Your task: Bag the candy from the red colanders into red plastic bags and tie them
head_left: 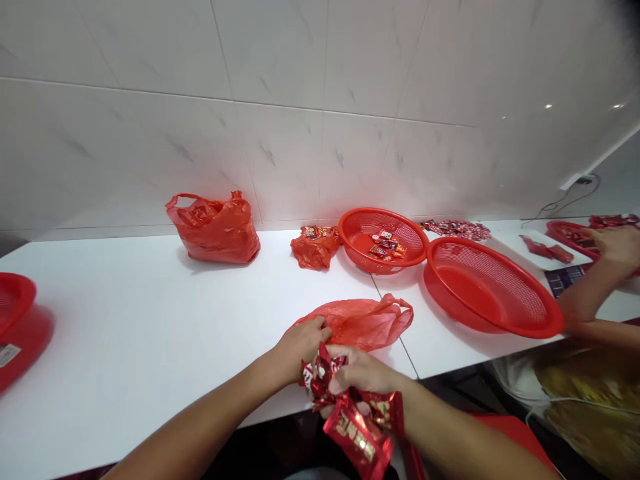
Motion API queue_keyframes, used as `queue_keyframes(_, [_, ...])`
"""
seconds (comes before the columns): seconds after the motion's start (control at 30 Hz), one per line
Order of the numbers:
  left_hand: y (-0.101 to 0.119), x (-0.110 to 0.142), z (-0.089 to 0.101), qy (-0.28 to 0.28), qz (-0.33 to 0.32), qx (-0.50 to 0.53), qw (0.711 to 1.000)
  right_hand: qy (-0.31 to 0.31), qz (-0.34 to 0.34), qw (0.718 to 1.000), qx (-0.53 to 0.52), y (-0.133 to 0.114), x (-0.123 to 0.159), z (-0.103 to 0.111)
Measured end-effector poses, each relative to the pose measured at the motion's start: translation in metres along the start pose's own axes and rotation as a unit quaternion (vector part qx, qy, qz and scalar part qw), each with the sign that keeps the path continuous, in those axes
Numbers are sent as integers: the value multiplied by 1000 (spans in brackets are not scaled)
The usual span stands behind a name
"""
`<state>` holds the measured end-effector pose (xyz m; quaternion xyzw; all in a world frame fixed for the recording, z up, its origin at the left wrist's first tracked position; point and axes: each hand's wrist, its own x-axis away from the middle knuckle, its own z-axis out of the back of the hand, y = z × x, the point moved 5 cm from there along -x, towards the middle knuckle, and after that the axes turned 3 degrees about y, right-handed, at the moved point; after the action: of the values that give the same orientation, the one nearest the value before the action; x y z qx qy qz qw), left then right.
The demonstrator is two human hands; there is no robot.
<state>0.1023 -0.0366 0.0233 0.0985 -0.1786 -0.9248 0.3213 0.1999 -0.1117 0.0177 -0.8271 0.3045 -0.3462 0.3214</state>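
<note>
- Beyond the flat red bag (357,323): red baskets (463,308).
- Left hand (299,348) at the bag; its grip we cannot tell.
- Our right hand (367,371) clutches shiny red packets (356,430), some gold-lettered, by the table (150,333) edge.

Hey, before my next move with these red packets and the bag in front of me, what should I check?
1. Right hand holding the red packets: ok, several are in its grip.
2. Left hand at the thin red bag: ok, it is at the bag's left end.
3. Left-hand grip firm: cannot tell, the fingertips are partly hidden.
4. Bag standing up: not ok, it lies slack on the table.
5. Smaller basket upright: ok, with packets inside.
6. Other person's hand apart from yours: ok, it is far right, past the larger basket.
</note>
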Motion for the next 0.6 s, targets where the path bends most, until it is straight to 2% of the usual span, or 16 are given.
queue_keyframes(0.1, [7, 29, 2, 62, -71, -20, 995, -25, 24, 994, -104, 22, -2, -19])
queue_keyframes(0.2, [13, 67, 7, 225, -116, -21, 967, -80, 54, 984, -148, 27, 6, -29])
queue_keyframes(0.27, [5, 93, 8, 356, -56, -48, 932, -100, 60, 979, -167, 30, 12, -27])
queue_keyframes(0.33, [-13, 111, 3, 434, 71, -50, 897, -89, 68, 977, -181, 36, 15, -20])
queue_keyframes(0.37, [-24, 115, -3, 435, 139, -17, 889, -76, 68, 978, -182, 40, 15, -16])
queue_keyframes(0.4, [-36, 115, -10, 412, 199, 42, 888, -59, 72, 979, -181, 44, 13, -13])
queue_keyframes(0.47, [-53, 109, -23, 339, 280, 190, 878, -37, 82, 981, -171, 52, 8, -9])
queue_keyframes(0.53, [-55, 100, -28, 289, 305, 298, 857, -19, 87, 983, -163, 59, 0, -7])
queue_keyframes(0.6, [-47, 94, -20, 280, 293, 348, 846, 5, 89, 985, -150, 65, -10, -4])
